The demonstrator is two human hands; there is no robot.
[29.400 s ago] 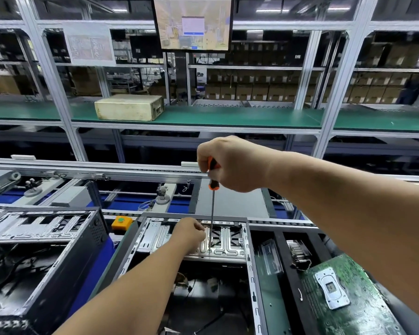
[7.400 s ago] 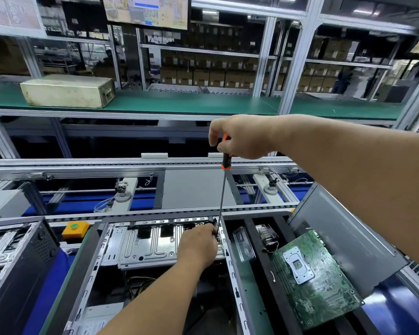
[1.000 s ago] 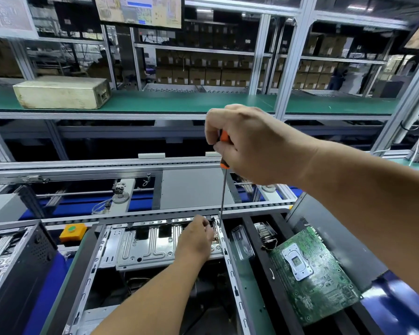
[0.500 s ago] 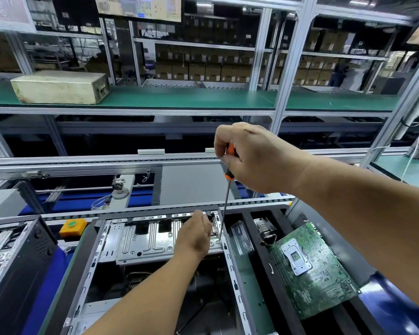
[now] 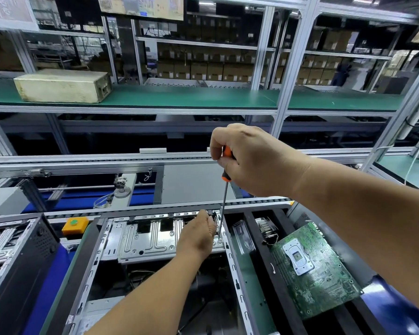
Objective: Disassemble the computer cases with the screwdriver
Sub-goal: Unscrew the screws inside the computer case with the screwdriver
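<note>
Right hand [image 5: 254, 158] grips upright screwdriver [image 5: 224, 197], tip beside left hand [image 5: 198, 234].

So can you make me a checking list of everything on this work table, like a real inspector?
Surface: conveyor line with blue belt.
Job's things: open computer case; screwdriver, tip at the case's right edge.
Clutter: green motherboard on the right; second case on the left; orange button box.
Hands: right hand grips the screwdriver handle; left hand rests on the case by the tip.
Cables: dark wires inside the case.
Surroundings: beige box on the green shelf; stacked cartons behind.
</note>
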